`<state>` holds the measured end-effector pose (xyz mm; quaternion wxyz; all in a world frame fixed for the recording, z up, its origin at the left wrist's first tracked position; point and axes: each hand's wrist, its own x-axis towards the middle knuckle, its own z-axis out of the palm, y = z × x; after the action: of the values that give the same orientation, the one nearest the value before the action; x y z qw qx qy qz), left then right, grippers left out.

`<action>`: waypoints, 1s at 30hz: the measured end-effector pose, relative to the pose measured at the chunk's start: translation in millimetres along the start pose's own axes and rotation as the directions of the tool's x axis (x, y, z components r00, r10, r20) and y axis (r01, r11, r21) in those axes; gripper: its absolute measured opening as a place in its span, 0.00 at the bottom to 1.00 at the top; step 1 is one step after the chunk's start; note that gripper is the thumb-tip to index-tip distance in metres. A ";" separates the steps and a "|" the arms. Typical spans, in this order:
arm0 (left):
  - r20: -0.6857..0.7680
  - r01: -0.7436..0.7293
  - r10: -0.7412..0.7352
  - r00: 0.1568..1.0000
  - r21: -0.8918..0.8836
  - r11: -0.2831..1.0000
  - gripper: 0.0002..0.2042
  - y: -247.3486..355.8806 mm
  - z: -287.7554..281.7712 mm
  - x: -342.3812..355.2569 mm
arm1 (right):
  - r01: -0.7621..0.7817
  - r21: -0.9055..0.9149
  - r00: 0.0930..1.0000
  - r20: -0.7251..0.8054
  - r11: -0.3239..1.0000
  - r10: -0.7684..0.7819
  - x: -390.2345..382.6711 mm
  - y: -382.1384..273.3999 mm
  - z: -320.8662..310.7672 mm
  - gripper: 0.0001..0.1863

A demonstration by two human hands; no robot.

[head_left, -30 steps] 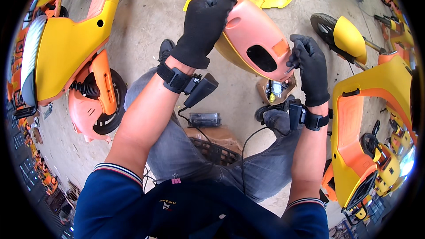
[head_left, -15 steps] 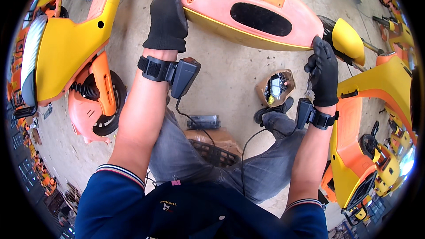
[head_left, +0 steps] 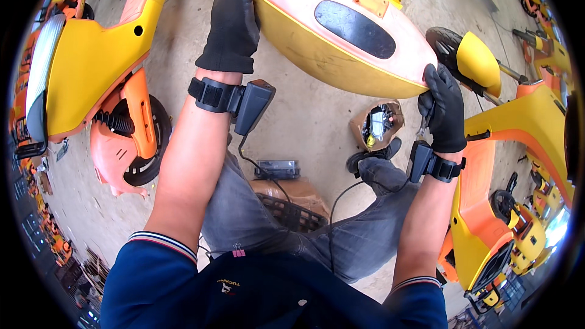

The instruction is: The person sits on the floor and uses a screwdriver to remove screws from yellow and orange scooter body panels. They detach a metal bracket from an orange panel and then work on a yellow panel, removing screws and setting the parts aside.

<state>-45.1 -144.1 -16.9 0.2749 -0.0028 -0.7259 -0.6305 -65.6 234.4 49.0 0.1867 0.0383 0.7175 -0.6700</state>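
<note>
A long scooter body shell (head_left: 341, 76), faded pink-orange on top and yellow along its side, spans the space between my gloved hands. A dark oval opening or panel and a small orange bracket plate show on its top. My left hand (head_left: 228, 27) in a black glove is closed around the shell's left end, fingertips mostly hidden. At the right end, my right hand (head_left: 446, 109), also gloved, grips the edge with thumb and fingers. A small metallic tool (head_left: 424, 123) shows under that palm; its kind is unclear.
A cardboard box (head_left: 390, 137) of small parts stands on the floor by my foot. A yellow scooter (head_left: 97, 79) is at left, another yellow and orange scooter frame (head_left: 524, 116) at right. Between my legs are a flattened carton (head_left: 292, 192) and a black crate (head_left: 295, 214).
The shell has tilted, its near side swinging down so that more of the yellow side shows. My right hand has moved slightly down and stays on its end.
</note>
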 end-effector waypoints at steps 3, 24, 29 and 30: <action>-0.020 0.160 -0.175 0.984 -0.312 0.936 0.16 -9.1 0.1 4.2 | 0.004 0.097 1.000 0.003 0.995 -0.005 0.8 -1.8 1.2 0.12; 0.448 0.568 -0.349 0.823 -0.669 0.479 0.23 62.4 113.4 -40.9 | -0.172 0.869 0.983 0.181 0.464 0.025 -5.0 24.4 41.0 0.07; 0.432 0.547 -0.339 0.835 -0.709 0.444 0.23 71.7 99.4 -32.3 | -0.229 0.812 0.958 0.285 0.537 -0.021 -11.5 22.0 51.7 0.07; 0.432 0.547 -0.340 0.836 -0.714 0.438 0.22 71.5 98.1 -31.6 | -0.225 0.796 0.955 0.294 0.562 -0.034 -12.6 22.4 51.4 0.06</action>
<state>-32.0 -28.6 30.5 -0.0182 -0.0084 -0.3516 -0.9359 -36.0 189.0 30.2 0.2818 0.0661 0.2866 -0.9133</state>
